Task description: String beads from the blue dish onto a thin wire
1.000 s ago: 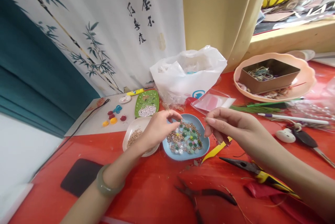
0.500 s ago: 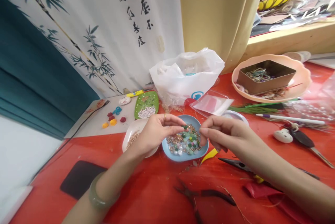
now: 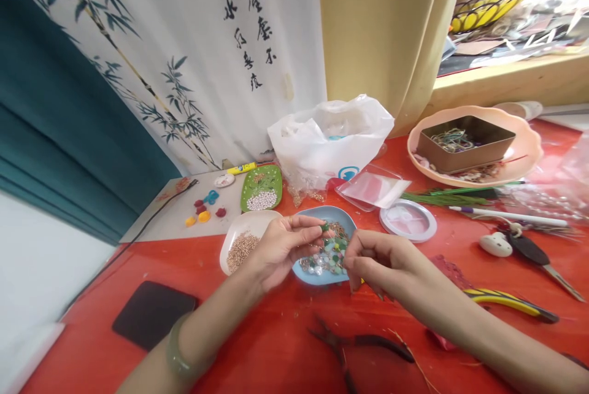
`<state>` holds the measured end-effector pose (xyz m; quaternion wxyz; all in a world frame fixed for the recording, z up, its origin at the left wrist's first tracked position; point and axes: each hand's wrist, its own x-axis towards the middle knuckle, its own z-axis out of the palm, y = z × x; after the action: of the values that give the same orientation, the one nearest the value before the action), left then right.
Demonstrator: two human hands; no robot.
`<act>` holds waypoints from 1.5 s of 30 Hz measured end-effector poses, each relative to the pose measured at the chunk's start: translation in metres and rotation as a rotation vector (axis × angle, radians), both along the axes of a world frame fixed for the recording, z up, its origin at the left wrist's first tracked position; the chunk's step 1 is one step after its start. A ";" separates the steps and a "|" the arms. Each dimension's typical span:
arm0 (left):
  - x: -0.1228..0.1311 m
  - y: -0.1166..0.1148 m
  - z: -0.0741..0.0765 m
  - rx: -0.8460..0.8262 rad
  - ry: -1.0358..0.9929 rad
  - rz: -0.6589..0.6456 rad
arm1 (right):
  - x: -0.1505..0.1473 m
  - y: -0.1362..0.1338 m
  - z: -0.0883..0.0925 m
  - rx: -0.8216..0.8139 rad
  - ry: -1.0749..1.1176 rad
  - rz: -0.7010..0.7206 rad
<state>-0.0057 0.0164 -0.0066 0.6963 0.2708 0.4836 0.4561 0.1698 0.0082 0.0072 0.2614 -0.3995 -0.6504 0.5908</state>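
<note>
My left hand (image 3: 278, 250) pinches a small dark green bead (image 3: 324, 227) between thumb and forefinger. It hovers over the left side of a blue dish (image 3: 317, 279) with green, white and gold beads. My right hand (image 3: 381, 256) is at the dish's right edge, its thumb and fingertips pressed together. Whatever lies between those fingertips is too fine or too hidden to name. Partly behind my left hand stands a white dish (image 3: 261, 217) with small gold beads (image 3: 242, 250).
Dark-handled pliers (image 3: 340, 340) lie in front, and yellow-black handled pliers (image 3: 510, 301) partly under my right forearm. A black phone-like slab (image 3: 154, 314) is at left. Behind are a green tray (image 3: 248, 188), a white plastic bag (image 3: 322, 142), a round lid (image 3: 408, 220) and a peach bowl (image 3: 529, 154).
My right hand has moved slightly left and down, uncovering the round lid. My left hand has shifted a little right and lower, still pinching the green bead. The view has tilted slightly.
</note>
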 end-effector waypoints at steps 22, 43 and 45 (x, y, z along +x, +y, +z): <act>0.005 -0.007 0.000 0.101 0.057 -0.066 | -0.001 0.002 -0.007 0.017 0.014 -0.009; 0.011 -0.019 0.028 0.159 0.043 -0.199 | -0.003 0.020 0.049 0.248 0.113 -0.156; 0.011 -0.020 0.031 0.208 0.041 -0.246 | -0.004 0.028 0.068 0.221 0.234 -0.242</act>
<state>0.0054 -0.0035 0.0249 0.7052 0.4079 0.4108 0.4093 0.1661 0.0364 0.0748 0.4467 -0.3719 -0.6238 0.5225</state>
